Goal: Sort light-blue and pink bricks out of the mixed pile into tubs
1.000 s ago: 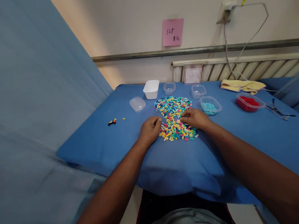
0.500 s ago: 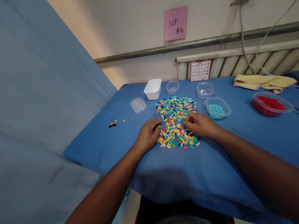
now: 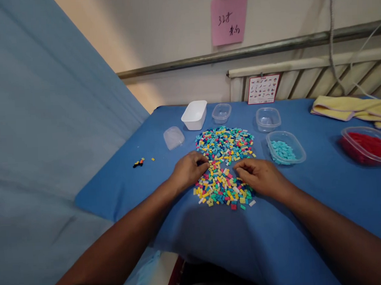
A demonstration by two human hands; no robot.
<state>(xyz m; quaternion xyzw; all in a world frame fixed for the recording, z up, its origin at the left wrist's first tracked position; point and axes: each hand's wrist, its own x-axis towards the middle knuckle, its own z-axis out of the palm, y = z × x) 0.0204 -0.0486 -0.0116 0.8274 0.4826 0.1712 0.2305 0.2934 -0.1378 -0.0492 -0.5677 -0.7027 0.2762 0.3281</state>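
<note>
head view: brick pile [image 3: 222,175] runs lengthwise front to back

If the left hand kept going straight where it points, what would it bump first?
Probably the small coloured pieces, right where their spread narrows. The left hand looks so close it may be touching some; depth is unclear.

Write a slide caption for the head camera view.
Left hand and right hand flank multicolored bricks on blue cloth, a tub of turquoise pieces to the right.

Smooth-looking plastic pieces [image 3: 225,140]; clear glossy plastic tub [image 3: 268,128]; matt cloth [image 3: 333,194]; dull metal rail [image 3: 180,64]
</note>
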